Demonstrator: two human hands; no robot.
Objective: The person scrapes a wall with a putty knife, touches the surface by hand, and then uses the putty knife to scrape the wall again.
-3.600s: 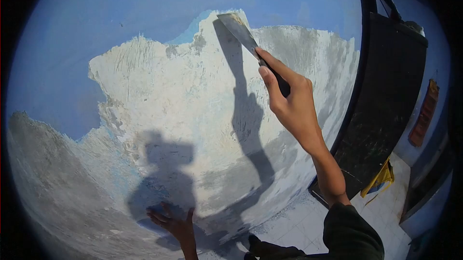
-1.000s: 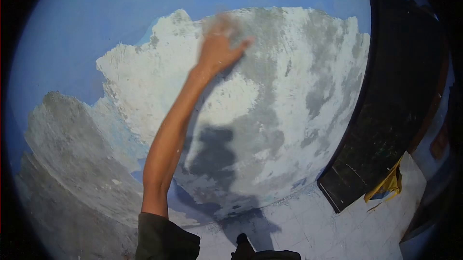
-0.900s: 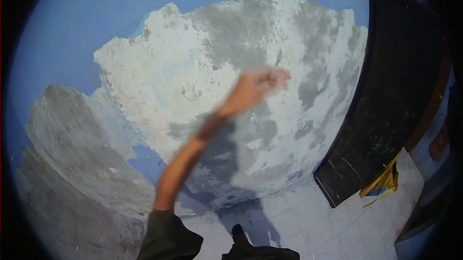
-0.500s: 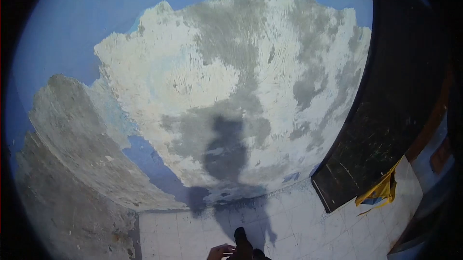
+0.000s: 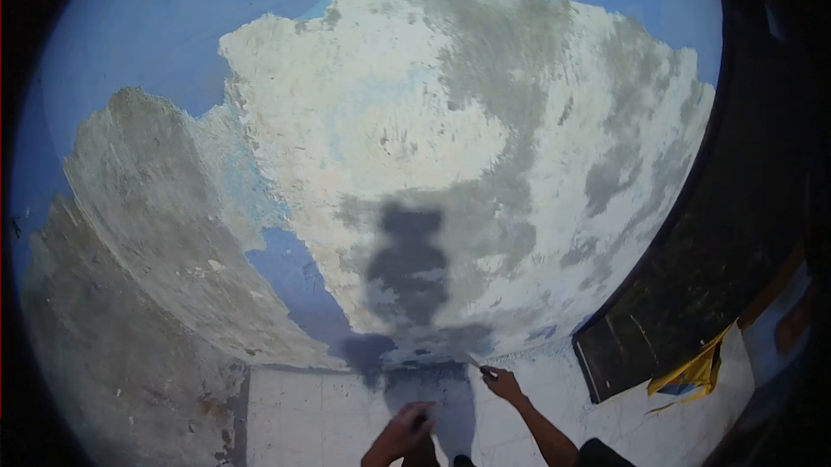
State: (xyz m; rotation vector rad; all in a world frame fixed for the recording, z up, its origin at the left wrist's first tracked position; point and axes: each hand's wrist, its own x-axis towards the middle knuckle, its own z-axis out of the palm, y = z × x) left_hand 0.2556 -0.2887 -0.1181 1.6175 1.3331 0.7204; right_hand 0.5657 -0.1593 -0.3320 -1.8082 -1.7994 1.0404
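My right hand (image 5: 502, 383) is wrapped round a scraper (image 5: 473, 361) with a dark handle and a thin pale blade. The blade points up and left at the foot of the wall (image 5: 398, 121); whether it touches cannot be made out. Patches of white and grey show on the wall where blue paint is gone. My left hand (image 5: 405, 432) is low in the middle, in front of my legs, its fingers curled. What it holds, if anything, is too blurred to name.
Pale floor tiles (image 5: 294, 415) meet the wall's foot. A dark panel (image 5: 666, 294) leans along the right, with a yellow bag-like thing (image 5: 692, 376) beside its lower end. At the left stands a rough grey wall (image 5: 130, 363). My shadow falls on the wall.
My right hand with the scraper has come into view at the wall's foot. The left hand has risen a little. The view has shifted, moving the wall patches rightward.
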